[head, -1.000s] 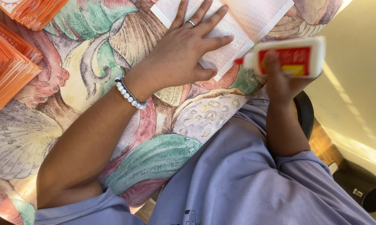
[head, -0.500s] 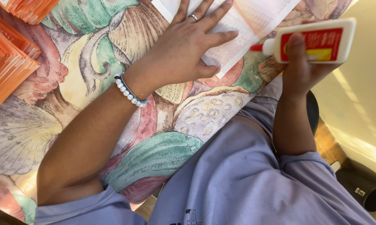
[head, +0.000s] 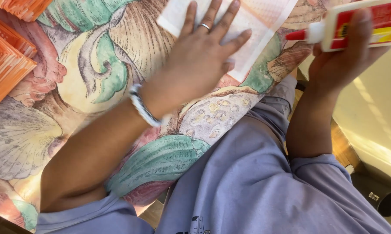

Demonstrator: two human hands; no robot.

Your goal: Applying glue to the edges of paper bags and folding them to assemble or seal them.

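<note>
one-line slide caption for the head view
Left hand pressed flat on a white sheet over a shell-print tablecloth; right hand holds a glue bottle.

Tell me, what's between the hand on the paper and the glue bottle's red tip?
In the head view, between the left hand and the glue bottle lie the white paper's edge and patterned tablecloth.

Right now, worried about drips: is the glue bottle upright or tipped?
Tipped. The glue bottle lies sideways in the right hand, red nozzle toward the white paper.
</note>
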